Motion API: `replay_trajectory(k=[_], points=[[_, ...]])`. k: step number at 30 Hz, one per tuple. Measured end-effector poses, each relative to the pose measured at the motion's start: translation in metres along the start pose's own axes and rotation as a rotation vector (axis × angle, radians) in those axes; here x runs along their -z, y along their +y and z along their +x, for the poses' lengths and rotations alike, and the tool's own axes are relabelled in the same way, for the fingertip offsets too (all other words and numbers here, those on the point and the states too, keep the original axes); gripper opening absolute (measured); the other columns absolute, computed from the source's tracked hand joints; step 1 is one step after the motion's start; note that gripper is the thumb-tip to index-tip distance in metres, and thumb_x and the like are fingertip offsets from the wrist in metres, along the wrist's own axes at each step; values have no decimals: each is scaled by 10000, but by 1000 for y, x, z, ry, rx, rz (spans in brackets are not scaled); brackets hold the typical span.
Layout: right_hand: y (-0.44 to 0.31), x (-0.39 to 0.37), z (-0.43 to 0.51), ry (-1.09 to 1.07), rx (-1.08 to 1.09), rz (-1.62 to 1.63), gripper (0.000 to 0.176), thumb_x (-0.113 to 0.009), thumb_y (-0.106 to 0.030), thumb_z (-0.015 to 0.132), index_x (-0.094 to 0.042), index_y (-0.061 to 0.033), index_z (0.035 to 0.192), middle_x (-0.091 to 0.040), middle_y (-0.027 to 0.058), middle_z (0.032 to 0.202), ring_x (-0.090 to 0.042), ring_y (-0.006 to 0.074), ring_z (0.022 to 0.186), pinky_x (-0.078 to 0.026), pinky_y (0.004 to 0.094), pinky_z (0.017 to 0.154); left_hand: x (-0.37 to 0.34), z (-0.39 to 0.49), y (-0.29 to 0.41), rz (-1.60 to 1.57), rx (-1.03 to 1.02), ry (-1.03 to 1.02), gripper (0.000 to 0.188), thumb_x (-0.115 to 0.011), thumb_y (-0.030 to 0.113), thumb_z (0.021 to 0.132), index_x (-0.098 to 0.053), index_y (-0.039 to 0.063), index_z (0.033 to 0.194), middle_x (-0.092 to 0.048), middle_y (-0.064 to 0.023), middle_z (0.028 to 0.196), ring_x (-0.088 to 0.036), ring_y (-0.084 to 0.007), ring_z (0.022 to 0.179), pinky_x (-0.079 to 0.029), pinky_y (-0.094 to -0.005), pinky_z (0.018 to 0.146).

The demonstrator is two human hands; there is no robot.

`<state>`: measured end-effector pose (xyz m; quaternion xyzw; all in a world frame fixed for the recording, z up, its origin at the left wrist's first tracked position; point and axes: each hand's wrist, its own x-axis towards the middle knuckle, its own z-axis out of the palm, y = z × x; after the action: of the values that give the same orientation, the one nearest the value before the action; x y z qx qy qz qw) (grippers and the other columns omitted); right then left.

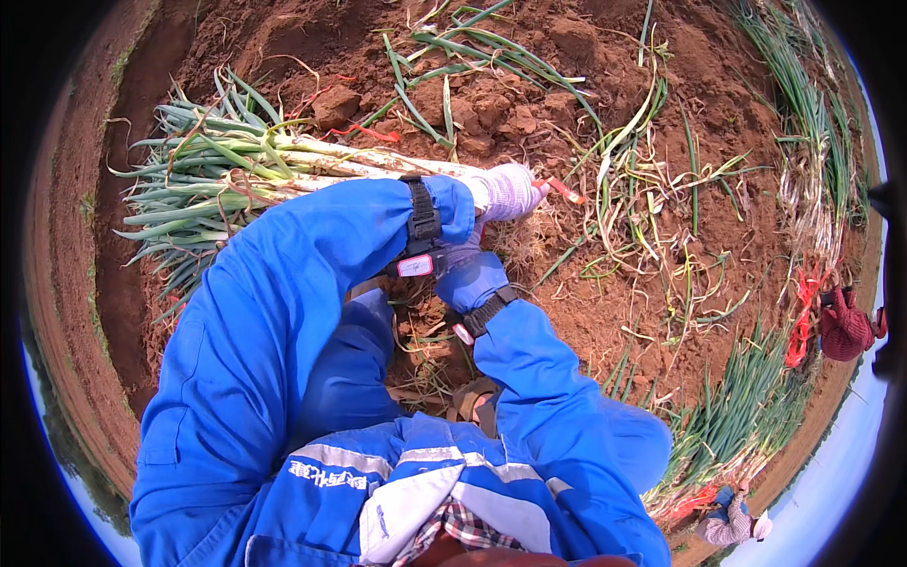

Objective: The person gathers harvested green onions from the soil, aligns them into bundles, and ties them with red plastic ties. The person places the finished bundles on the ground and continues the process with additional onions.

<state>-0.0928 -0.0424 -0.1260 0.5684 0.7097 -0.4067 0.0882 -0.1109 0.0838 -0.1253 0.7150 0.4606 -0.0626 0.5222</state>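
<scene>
A bundle of long green onions (305,159) lies across the soil, its leaves to the left and its white stalks towards my hands. My left hand (509,191), in a pale knitted glove, is closed at the root end, with a red plastic strip (567,191) sticking out past its fingers. Close below it is my right hand (462,254), also gloved; my left cuff and wristband partly cover it, so its fingers and any grip are hidden. Thin roots (524,241) show beside both hands.
Loose onion leaves (631,170) litter the reddish soil (638,298). More onions lie in rows at the right (815,127) and lower right (744,397), with red strips (802,319) among them. A person in dark red (847,326) and another person (733,521) are beside these rows.
</scene>
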Motion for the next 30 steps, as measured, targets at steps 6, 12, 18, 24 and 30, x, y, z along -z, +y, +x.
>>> replay_trajectory(k=[6,12,18,24,30], points=[[19,-52,48,94,180,367,689,-401,-423,1030,-208,-108,1612,-296,178,1626,-286,292,1513,-222,394,1245,-28,-65,-17,212,2,262,618,-474,702,922,-647,163,1172,-676,-95,1172,-623,-303,1091,-442,-515,1015],[22,-63,65,-6,104,216,704,-372,-420,1012,-225,-53,1595,-308,211,1614,-296,328,1507,-231,445,1234,-38,-50,-43,521,176,539,505,-440,619,966,-599,160,1101,-609,-98,1080,-576,-277,1107,-362,-518,1106],[12,-43,52,-77,75,161,680,-407,-371,1005,-235,-88,1599,-304,184,1627,-313,312,1503,-253,435,1227,-40,-50,-54,498,158,619,343,-492,454,938,-575,129,1005,-555,-100,1019,-541,-283,1005,-408,-472,938],[3,-26,42,-223,8,57,666,-443,-322,998,-246,-123,1602,-300,158,1639,-330,297,1498,-275,425,1220,-49,-53,-44,686,373,559,585,-536,580,875,-608,88,1183,-570,-119,1233,-535,-290,1201,-411,-479,1060],[-40,-30,0,-336,-16,-25,654,-489,-318,988,-296,-146,1588,-332,144,1627,-344,291,1493,-285,421,1215,-76,-46,-88,628,-80,600,492,-556,490,934,-624,87,1208,-666,-165,1170,-627,-318,1040,-507,-429,907]])
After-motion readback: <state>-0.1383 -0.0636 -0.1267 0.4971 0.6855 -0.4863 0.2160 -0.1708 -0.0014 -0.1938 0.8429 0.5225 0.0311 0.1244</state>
